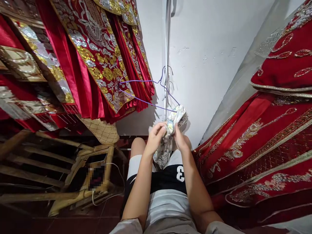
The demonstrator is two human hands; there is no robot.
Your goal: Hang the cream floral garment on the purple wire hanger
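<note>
A light floral-patterned garment [162, 155] is bunched up in front of my lap, its lower part hanging between my knees. My left hand [156, 136] pinches its bunched edge from the left, thumb and fingers closed. On the other side my right hand [179, 139] grips the same cloth, though some of its fingers are hidden behind it. A purple wire hanger [146, 102] lies sideways above my hands, with its right end running into the upper folds of the garment. Its hook is up by a thin pole against the wall.
Red embroidered costumes with gold and silver sequins [107, 68] hang at the left. More red beaded garments [258, 143] hang at the right. At lower left stands a bamboo chair [70, 196] with a blurred-out device [96, 177] and a white cable [119, 167].
</note>
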